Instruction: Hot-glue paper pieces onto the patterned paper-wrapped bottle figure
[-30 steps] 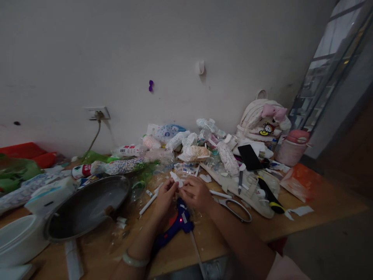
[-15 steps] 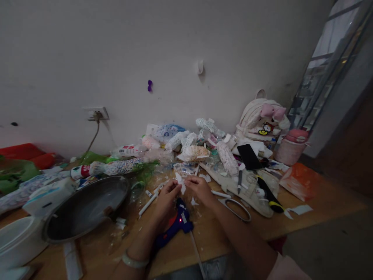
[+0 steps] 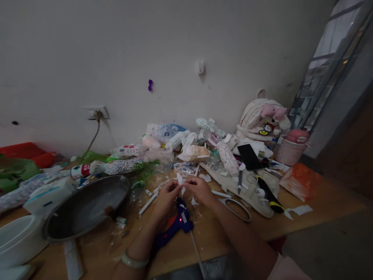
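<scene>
Between my two hands is a small piece of white paper [image 3: 180, 179], pinched upright above the table. My left hand [image 3: 168, 193] grips it from the left, thumb and fingertips together. From the right, my right hand [image 3: 200, 189] pinches its other edge; the fingertips of both hands nearly meet. Just below lies a blue glue gun [image 3: 181, 220] with a red light lit and a glue stick [image 3: 197, 251] running from its back toward the table's front edge. A small white scrap [image 3: 194, 201] rests right of the nozzle.
A large dark round pan [image 3: 87, 210] and a white tub [image 3: 20, 237] stand on the left. Wrapped bottles [image 3: 194, 153] and clear plastic crowd the back. On the right are scissors [image 3: 237, 209], a black phone [image 3: 250, 157], a marker [image 3: 240, 182], a backpack [image 3: 259, 118] and a pink bottle [image 3: 292, 149].
The white paper has turned slightly between my fingertips and looks narrower. Both hands stay in nearly the same place, and the glue gun has not moved.
</scene>
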A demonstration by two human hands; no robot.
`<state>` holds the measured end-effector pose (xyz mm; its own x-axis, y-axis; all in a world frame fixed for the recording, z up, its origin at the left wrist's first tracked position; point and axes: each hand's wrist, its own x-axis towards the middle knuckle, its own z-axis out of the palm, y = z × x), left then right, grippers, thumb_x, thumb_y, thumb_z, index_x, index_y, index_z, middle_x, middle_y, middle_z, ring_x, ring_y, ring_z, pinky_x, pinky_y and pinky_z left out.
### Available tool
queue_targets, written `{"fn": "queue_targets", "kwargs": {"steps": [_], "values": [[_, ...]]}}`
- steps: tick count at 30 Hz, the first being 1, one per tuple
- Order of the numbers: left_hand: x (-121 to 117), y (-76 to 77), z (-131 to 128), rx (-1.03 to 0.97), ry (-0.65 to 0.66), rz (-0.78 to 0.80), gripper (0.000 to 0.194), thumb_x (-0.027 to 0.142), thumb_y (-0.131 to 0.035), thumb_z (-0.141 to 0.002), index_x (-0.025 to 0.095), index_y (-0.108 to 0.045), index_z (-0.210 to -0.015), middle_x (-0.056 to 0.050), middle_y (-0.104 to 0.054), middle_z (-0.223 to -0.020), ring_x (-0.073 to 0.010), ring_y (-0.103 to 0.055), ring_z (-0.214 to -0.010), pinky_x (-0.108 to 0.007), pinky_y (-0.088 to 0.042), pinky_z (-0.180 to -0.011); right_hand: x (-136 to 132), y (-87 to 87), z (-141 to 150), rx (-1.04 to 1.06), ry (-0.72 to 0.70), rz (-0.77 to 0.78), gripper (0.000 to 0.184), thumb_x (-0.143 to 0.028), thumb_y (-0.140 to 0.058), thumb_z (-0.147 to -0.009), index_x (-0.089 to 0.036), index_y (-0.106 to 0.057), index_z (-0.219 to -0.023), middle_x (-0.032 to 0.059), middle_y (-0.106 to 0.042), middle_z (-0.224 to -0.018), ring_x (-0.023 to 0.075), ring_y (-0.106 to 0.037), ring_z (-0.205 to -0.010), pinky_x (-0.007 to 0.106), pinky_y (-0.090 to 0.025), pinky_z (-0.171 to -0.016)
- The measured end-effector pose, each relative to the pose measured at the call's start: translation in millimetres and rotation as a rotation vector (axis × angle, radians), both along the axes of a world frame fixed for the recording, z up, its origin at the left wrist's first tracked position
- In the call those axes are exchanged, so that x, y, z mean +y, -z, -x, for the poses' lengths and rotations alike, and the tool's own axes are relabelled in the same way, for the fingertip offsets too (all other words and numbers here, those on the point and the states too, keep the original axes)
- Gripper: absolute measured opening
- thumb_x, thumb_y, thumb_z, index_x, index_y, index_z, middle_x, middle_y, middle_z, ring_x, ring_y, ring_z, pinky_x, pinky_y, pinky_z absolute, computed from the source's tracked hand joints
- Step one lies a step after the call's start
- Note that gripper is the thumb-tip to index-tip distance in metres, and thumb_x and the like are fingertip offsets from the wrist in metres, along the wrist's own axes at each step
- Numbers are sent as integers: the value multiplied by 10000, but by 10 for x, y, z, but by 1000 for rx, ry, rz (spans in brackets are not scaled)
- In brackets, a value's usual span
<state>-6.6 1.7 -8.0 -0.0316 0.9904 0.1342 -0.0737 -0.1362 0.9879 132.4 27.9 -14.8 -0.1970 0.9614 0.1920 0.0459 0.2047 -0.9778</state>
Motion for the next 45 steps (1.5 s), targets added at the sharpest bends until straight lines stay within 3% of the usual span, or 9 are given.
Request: {"fn": "queue_targets", "kwargs": {"steps": [6,12,23,30,35,45], "values": [[-8,-45,20,16,-24,-13,276,441,-684,-585,190,-569,-594,48,-497,-522,-116,-416,-508,-243,-329,-516,5,23,18,-100,4,-71,135,-250,-619,-710,-152,-664,-629,-7,-617,-637,139,-538,-656,245,-403,-646],[24,-88,80,12,-29,-2,283,414,-726,-516,189,-578,-605,55,-502,-499,-112,-414,-481,-240,-324,-494,-36,-25,25,-147,-3,-72,126,-234,-625,-718,-159,-666,-626,-15,-607,-607,129,-522,-612,224,-386,-586],[57,17,27,-30,-43,-8,308,411,-740,-528,185,-545,-604,49,-513,-559,-106,-424,-531,-226,-318,-498,4,83,52,-198,41,-191,117,-217,-664,-715,-153,-664,-617,-4,-604,-610,121,-514,-612,225,-387,-596],[36,-2,14,-78,-63,7,332,432,-745,-551,187,-540,-641,60,-512,-566,-97,-427,-515,-222,-329,-499,-14,52,36,-116,-41,-26,107,-262,-646,-712,-157,-653,-692,-17,-610,-650,123,-515,-628,231,-399,-617],[12,-44,9,-98,-84,23,318,432,-726,-567,188,-536,-640,77,-471,-534,-79,-374,-468,-213,-282,-454,-41,-21,24,-129,-31,0,101,-225,-606,-718,-163,-629,-642,-25,-594,-620,126,-515,-630,237,-402,-635],[66,78,79,-71,-64,60,268,413,-664,-615,193,-512,-628,71,-460,-503,-87,-390,-456,-217,-307,-459,-47,-2,41,-171,-13,-6,111,-212,-595,-706,-157,-601,-611,-40,-546,-564,106,-476,-579,208,-369,-561]]}}
